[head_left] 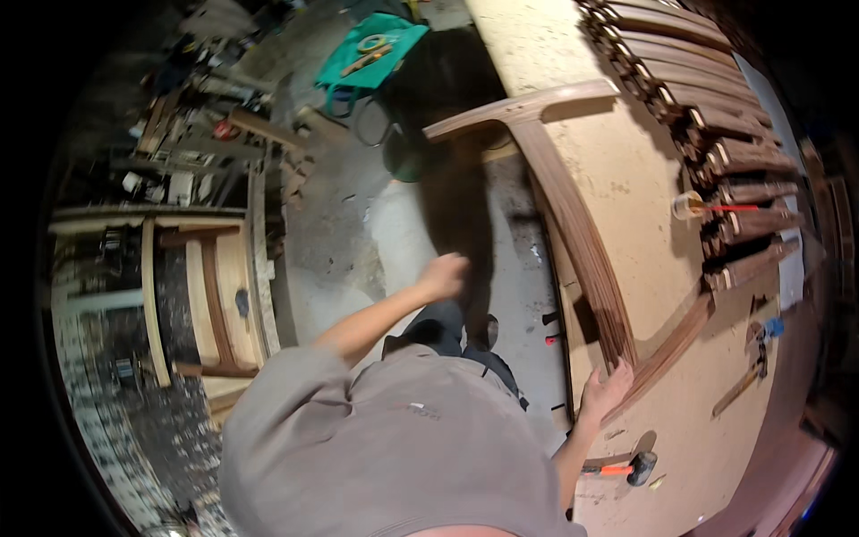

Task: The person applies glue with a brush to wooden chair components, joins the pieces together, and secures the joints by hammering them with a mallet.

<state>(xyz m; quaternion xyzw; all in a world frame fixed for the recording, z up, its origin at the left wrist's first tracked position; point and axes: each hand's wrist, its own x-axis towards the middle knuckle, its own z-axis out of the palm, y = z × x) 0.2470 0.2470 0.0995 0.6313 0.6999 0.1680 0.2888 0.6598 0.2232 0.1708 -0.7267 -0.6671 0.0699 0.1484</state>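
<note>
Wooden frame (571, 215): lying on workbench (684, 394), partly overhanging; both crosspieces (559, 98) apparently joined, remaining work indeterminable. Right hand (607, 392): laid on lower end (616, 343), grip unclear. Left hand (444, 276): off frame, blurred, cannot tell closure.

Left hand (445, 277) curled, right hand (608, 391) spread

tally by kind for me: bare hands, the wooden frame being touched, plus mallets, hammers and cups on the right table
Bare hands (left hand, right hand): 2
Wooden frame: 1
Mallet: 1
Hammer: 1
Cup: 1
Total: 6
</note>
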